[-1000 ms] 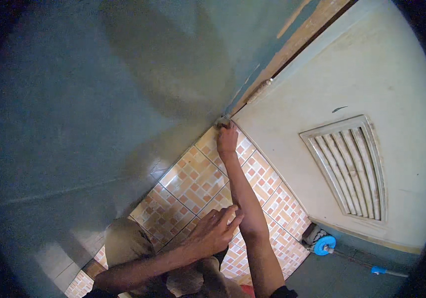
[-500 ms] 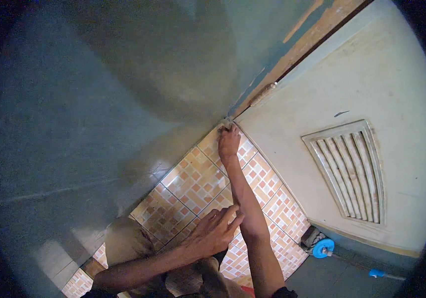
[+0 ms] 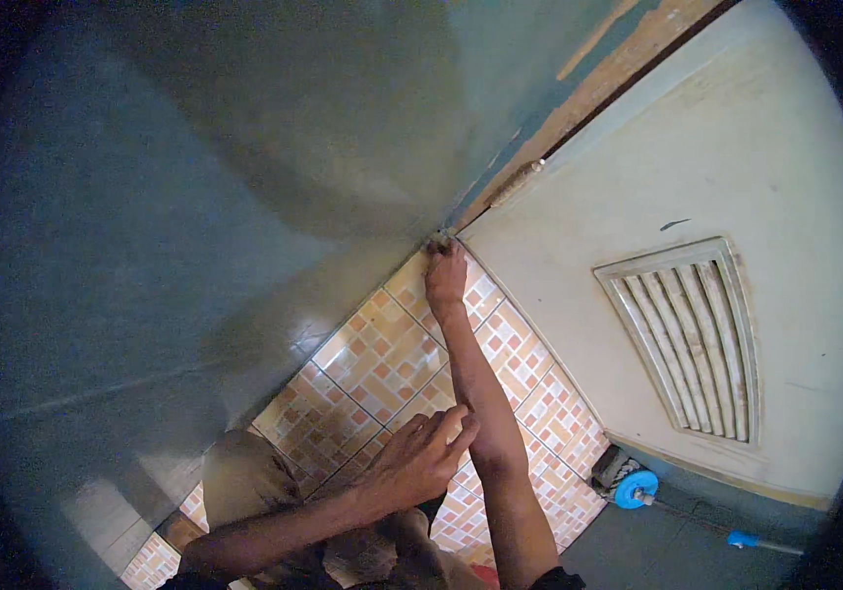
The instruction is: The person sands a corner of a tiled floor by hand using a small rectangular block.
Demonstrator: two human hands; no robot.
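My right arm reaches out to the corner where the blue-grey wall (image 3: 146, 216) meets the door frame. There my right hand (image 3: 446, 273) is closed, its fingertips bent down at the floor's edge, and a small greyish thing shows by them, too small to name. Beneath the hand lies a floor of patterned orange and cream tiles (image 3: 377, 349). Nearer to me, my left hand (image 3: 421, 460) hovers beside my right forearm with loosely bent fingers and the thumb apart. I see nothing held in it.
A cream door (image 3: 559, 236) with a slatted vent (image 3: 687, 339) stands at the right, its hinge (image 3: 520, 184) close to the corner. Bare wood shows on the frame (image 3: 593, 98). A mop with a blue disc (image 3: 635, 489) lies beyond the tiles at the lower right. My bent knee (image 3: 244, 472) is at the lower left.
My right hand has shifted slightly left and farther into the corner. My left hand stays almost where it was. The whole view has moved a little.
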